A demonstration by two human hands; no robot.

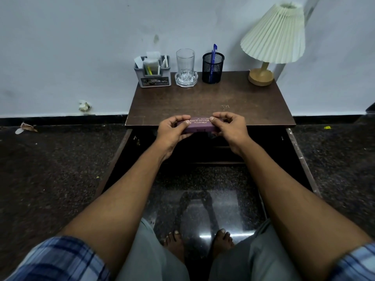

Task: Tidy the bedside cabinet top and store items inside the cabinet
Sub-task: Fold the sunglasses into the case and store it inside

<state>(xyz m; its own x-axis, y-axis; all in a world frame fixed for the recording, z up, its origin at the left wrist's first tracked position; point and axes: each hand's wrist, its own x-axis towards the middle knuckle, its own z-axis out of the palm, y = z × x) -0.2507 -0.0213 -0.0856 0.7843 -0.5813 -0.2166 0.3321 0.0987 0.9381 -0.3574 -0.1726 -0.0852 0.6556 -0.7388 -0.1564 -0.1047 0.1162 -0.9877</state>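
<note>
Brown wood forms the cabinet top point(203, 98), the largest thing in front of the person. At its far right corner stands a lamp point(273, 35) with a pleated cream shade. Along its far edge, from the left corner toward the middle, stand a grey organiser point(153, 75) with papers, a clear glass point(185, 60) in a glass dish point(186, 81), and a black mesh cup point(213, 68) with a blue pen point(213, 52). All of them are well apart from the hands. From the middle of the top to its near edge the wood lies open. Below the near edge a left door point(114, 161) and a right door point(301, 159) stand open, and the inside between them is dark. At the middle of the near edge is a purple spectacle case point(199, 126), held level; I cannot tell if it touches the wood. The left hand point(172, 131) grips its left end and the right hand point(230, 126) grips its right end, with thumbs on top and fingers curled.
</note>
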